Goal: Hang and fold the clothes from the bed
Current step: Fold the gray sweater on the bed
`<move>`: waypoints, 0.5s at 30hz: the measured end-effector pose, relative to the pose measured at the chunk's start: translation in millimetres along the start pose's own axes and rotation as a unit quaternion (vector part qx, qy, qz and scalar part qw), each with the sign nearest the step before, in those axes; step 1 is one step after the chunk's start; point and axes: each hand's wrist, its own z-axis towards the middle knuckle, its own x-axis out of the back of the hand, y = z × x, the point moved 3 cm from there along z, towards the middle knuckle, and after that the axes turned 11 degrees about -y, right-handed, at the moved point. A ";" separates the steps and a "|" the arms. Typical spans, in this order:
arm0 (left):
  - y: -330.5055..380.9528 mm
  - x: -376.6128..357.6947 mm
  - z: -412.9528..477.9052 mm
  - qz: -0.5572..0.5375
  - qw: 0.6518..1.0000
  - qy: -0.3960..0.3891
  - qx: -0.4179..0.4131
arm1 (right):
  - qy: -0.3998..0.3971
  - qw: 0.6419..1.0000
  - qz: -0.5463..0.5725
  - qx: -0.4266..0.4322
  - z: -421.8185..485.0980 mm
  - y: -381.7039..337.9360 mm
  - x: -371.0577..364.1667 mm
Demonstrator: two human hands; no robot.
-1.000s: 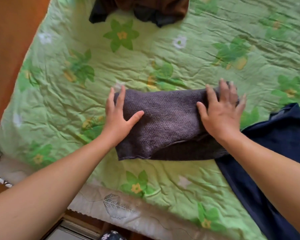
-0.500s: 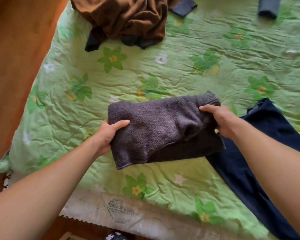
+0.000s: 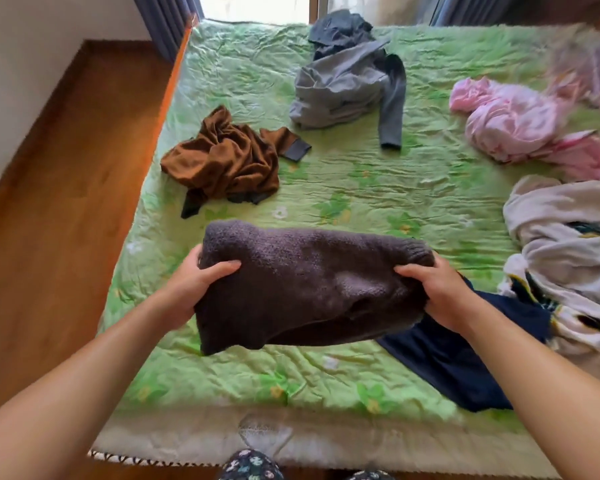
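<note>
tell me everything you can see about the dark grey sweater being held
The dark grey sweater is a thick, coarse knit, charcoal with a faint purple cast. It is folded into a compact oblong bundle lying crosswise, with a ribbed edge at its right end and a loose lower layer sagging beneath. The left hand grips its left end and the right hand its right end, thumbs on top. It appears lifted off the green floral bedspread, above the near part of the bed, partly overlapping a navy garment.

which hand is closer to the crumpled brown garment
Left. The left hand grips the near-left end of the folded dark sweater, just below the brown garment. The right hand holds the sweater's other end, farther right.
</note>
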 end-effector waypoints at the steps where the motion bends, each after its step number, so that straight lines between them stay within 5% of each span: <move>1: 19.1 -5.7 -9.5 0.014 1.000 -0.012 -0.020 | 0.007 1.000 0.016 0.010 -20.4 -8.0 2.8; 8: 138.5 -61.0 -47.4 0.087 0.978 -0.145 -0.124 | 0.127 0.978 0.121 0.111 -159.9 -43.7 11.5; 15: 205.3 -175.4 -71.3 0.123 0.933 -0.291 -0.173 | 0.288 0.907 0.164 0.261 -314.7 -57.1 29.6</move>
